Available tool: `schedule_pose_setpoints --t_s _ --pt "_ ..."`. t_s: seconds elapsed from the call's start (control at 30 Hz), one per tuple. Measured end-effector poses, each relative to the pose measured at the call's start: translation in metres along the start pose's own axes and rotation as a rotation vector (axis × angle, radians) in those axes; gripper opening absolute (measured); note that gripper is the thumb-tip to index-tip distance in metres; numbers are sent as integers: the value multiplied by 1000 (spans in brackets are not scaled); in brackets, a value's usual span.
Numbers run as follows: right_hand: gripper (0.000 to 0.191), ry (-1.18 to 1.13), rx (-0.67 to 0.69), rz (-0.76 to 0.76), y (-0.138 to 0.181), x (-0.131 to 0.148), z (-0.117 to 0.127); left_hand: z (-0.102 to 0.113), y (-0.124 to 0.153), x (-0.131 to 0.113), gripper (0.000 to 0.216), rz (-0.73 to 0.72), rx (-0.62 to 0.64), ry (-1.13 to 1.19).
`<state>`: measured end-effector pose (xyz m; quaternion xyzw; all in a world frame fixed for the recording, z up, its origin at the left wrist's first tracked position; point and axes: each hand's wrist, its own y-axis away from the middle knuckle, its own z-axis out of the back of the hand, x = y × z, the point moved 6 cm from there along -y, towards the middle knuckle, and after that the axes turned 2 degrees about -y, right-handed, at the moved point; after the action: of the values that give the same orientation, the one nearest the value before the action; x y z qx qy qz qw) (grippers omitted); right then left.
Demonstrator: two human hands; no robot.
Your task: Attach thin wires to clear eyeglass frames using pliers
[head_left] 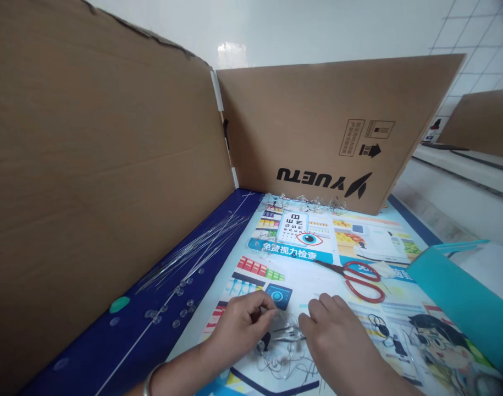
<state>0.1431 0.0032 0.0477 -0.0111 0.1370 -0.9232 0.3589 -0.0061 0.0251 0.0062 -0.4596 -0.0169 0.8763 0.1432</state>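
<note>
In the head view my left hand (248,322) is closed, thumb and forefinger pinched together over a tangle of thin wire (282,366). What lies between those fingertips is too small to make out. My right hand (331,330) is a fist around the near end of some metal pliers (290,333); their jaws point left, towards the left hand, and the handles are hidden in the palm. Clear beads appear among the loops of wire below the jaws. Beyond the right hand lie red-handled scissors (364,279), their dark blades pointing left.
Lengths of straight wire (193,247) and several clear beads (181,289) lie on the blue cloth at left, near a green disc (120,304). Cardboard panels (317,126) wall the left and back. Wire-and-bead pieces (313,204) line the back. A turquoise box (461,297) stands at right.
</note>
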Motion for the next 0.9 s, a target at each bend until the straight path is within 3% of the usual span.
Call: schedule_pose_setpoints --t_s 0.3,0.9 --pt "19 285 -114 37 -1 12 14 4 1 -6 11 -48 -15 -54" --pt "19 373 -137 150 -3 22 11 2 -1 -6 11 -20 4 -40"
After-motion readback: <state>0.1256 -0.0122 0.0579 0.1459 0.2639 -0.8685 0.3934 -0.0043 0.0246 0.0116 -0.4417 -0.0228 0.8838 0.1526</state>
